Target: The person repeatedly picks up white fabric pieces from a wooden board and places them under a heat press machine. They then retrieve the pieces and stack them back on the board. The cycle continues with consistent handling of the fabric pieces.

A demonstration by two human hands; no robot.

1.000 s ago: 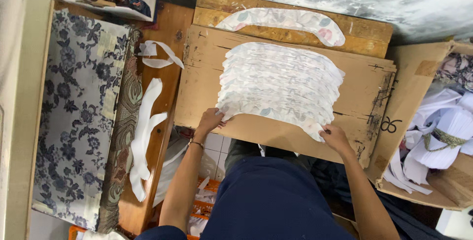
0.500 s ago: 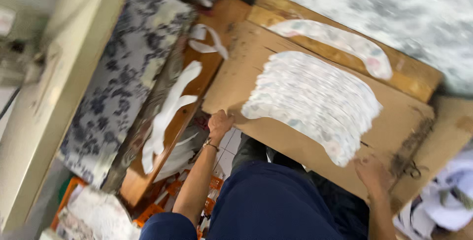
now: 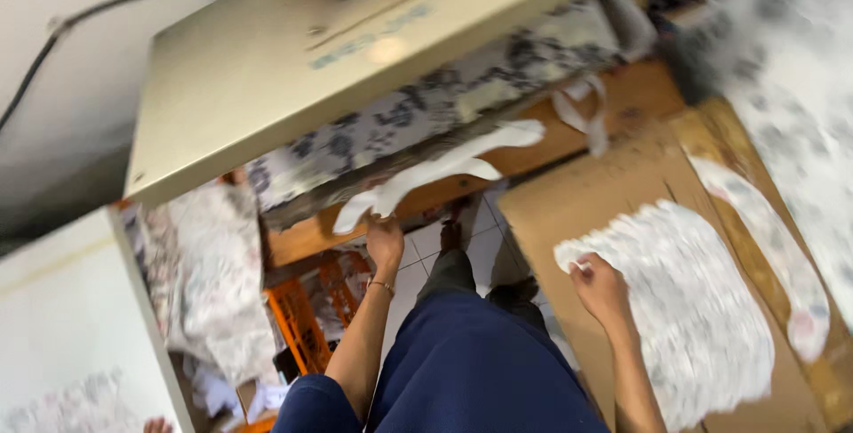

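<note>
The stack of cut pieces [image 3: 684,309] looks like thin printed cloth, soft and matt, with ragged edges. Under it lies a sheet of cardboard [image 3: 577,211], brown, dull and slightly rough. The long strip [image 3: 435,171] is white matt cloth. The bench edge [image 3: 622,100] is bare wood, the crate [image 3: 306,317] orange plastic.

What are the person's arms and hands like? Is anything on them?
Both arms are bare up to short dark blue sleeves. The left hand has a thin bracelet at the wrist. The right hand shows no ring or band, though the picture is blurry. No gloves.
</note>
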